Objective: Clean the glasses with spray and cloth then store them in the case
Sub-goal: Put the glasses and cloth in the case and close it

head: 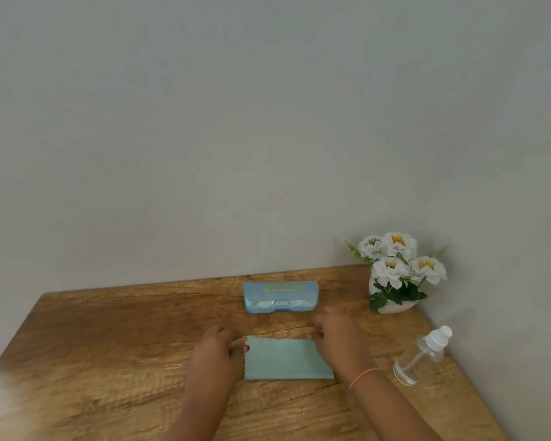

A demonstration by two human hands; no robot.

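A light blue glasses case lies open near the table's back edge, with the glasses lying inside it, lenses facing me. In front of it a pale blue-green cloth with zigzag edges lies flat on the wood. My left hand rests at the cloth's upper left corner, fingers curled at its edge. My right hand covers the cloth's upper right corner. Whether either hand pinches the cloth is hidden. A clear spray bottle with a white cap lies tilted to the right of my right arm.
The wooden table stands against a grey wall. A white pot of white flowers sits in the back right corner, just behind the spray bottle. The table's right edge runs close to the side wall.
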